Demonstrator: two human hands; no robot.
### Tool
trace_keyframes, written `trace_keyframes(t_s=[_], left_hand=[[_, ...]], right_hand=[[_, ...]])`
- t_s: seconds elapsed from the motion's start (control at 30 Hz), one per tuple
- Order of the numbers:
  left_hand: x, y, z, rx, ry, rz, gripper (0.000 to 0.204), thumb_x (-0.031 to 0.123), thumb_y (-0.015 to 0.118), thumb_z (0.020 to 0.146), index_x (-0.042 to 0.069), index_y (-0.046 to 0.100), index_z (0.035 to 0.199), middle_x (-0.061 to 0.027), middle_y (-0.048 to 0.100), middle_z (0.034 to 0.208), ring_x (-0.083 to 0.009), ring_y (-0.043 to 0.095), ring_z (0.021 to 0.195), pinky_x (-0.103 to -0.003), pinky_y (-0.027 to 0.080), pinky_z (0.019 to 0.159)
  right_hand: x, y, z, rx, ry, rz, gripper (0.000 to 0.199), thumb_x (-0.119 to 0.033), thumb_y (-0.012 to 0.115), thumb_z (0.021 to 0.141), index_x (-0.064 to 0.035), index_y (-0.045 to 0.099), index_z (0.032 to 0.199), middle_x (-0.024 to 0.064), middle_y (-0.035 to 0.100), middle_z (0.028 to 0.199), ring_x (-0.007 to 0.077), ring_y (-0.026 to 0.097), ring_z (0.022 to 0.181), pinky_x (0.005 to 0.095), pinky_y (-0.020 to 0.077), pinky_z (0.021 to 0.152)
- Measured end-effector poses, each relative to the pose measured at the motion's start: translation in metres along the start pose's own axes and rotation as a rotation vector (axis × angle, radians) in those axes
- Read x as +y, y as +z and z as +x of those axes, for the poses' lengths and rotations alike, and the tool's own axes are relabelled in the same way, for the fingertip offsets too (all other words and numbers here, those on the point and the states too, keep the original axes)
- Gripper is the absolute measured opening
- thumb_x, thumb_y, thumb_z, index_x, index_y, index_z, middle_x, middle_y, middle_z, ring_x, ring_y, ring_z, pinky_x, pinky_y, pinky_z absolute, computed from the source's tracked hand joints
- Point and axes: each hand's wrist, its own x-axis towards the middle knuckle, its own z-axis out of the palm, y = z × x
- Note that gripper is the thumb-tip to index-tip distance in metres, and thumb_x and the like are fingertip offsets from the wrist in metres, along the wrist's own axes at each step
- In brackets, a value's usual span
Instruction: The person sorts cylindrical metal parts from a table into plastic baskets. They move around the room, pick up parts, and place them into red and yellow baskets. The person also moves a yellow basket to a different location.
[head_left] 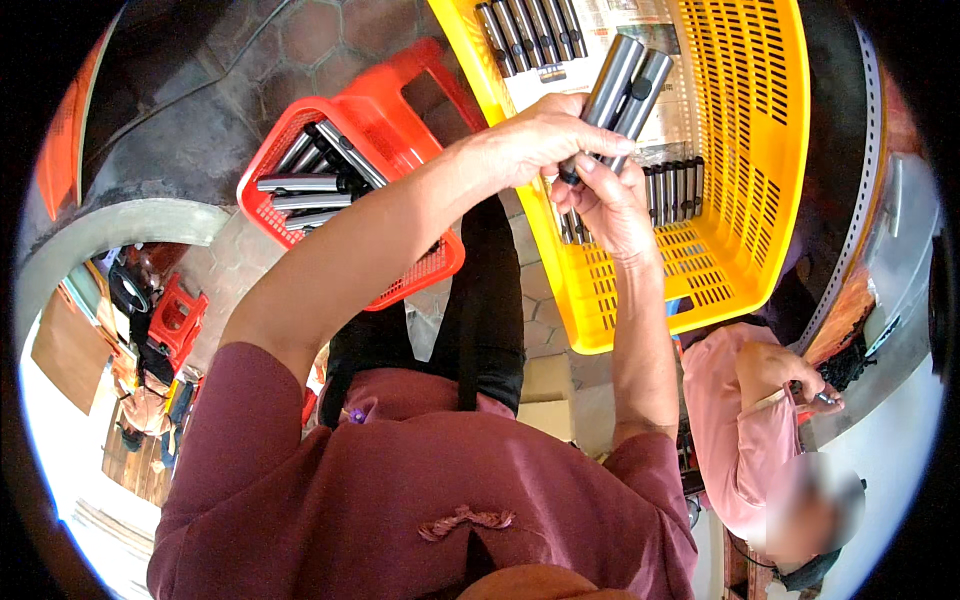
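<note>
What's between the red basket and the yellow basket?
In the head view, the person's left forearm crosses the gap between the red basket and yellow basket; below it are a dark-trousered leg and tiled floor.

The person wears a dark red top (400,500) with short sleeves that fills the bottom of the frame. A small wavy trim (465,521) sits at its bottom middle. Dark trousers (480,320) show in the middle. Both forearms are bare.

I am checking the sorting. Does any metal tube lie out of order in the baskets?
Yes. In the red basket the metal tubes lie crossed at mixed angles, while those in the yellow basket sit in neat rows. No damage or spill shows.
</note>
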Motion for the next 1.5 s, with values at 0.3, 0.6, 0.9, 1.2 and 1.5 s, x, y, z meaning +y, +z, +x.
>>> trace_keyframes(t_s=[0.3,0.6,0.9,1.2,1.5], left_hand=[[0.014,-0.013,0.011,0.011,0.092,0.096,0.037,0.017,0.077,0.079,0.003,0.059,0.108,-0.0068,0.067,0.089,-0.0155,0.067,0.083,-0.029,0.053,0.077],[0.014,-0.013,0.013,-0.243,-0.002,-0.083,0.036,0.018,0.075,0.08,-0.001,0.059,0.107,-0.0112,0.068,0.086,-0.0178,0.067,0.07,-0.03,0.056,0.065],[0.038,-0.032,0.011,0.048,0.277,0.446,0.041,0.024,0.067,0.088,0.002,0.055,0.119,-0.0105,0.062,0.112,-0.0172,0.062,0.096,-0.031,0.053,0.077],[0.051,-0.047,-0.02,0.223,0.796,1.558,0.019,0.006,0.065,0.078,0.004,0.065,0.097,-0.0109,0.066,0.093,-0.0262,0.065,0.084,-0.035,0.053,0.074],[0.047,-0.045,-0.02,0.321,0.863,1.51,0.027,0.006,0.072,0.068,0.006,0.067,0.095,-0.0068,0.066,0.09,-0.0241,0.066,0.076,-0.035,0.054,0.067]], right_hand=[[-0.067,-0.051,0.009,0.31,-0.108,-0.628,0.052,-0.048,0.057,0.092,-0.0001,0.057,0.112,0.0044,0.062,0.083,0.0099,0.056,0.063,0.0231,0.0453,0.054],[-0.115,-0.052,0.064,-0.018,-0.119,-0.692,0.046,-0.04,0.061,0.092,-0.0094,0.059,0.125,-0.0058,0.058,0.079,-0.0005,0.046,0.055,0.0129,0.0331,0.046],[-0.109,-0.089,0.054,0.082,-0.074,-0.398,0.033,-0.026,0.072,0.084,-0.0067,0.062,0.109,0.0012,0.061,0.073,0.0048,0.051,0.048,0.0161,0.0389,0.041],[0.023,-0.162,0.206,0.578,-0.365,0.346,0.026,-0.017,0.067,0.09,-0.0057,0.05,0.107,0.007,0.059,0.084,0.0168,0.055,0.063,0.0283,0.0487,0.051],[0.049,-0.179,0.258,0.695,-0.302,-0.953,0.039,-0.025,0.071,0.086,0.009,0.059,0.101,0.0085,0.064,0.086,0.0154,0.059,0.074,0.0282,0.0497,0.067]])
